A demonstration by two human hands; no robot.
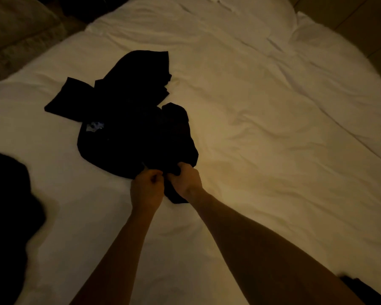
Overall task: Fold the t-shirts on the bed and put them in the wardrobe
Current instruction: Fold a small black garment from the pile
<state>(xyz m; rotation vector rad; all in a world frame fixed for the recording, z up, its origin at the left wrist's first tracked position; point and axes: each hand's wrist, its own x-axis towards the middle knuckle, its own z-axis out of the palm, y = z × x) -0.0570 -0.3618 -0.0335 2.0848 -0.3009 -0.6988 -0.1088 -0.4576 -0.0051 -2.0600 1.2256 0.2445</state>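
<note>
I see my left hand (pixel 146 187) and right hand (pixel 185 179) both pinching the near hem of the crumpled black t-shirt (pixel 128 119), which stretches lengthwise toward the bed's (pixel 262 106) far edge, another dark garment (pixel 7 205) at its left edge.

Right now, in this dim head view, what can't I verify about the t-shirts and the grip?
- Black t-shirt pile: darkness merges the folds, so the number of shirts is unclear.
- Dark cloth: cut off by the left edge; its type is unknown.
- Left hand and right hand: both grip the hem, but the fingers curl out of sight.
- Wardrobe: not in view.
</note>
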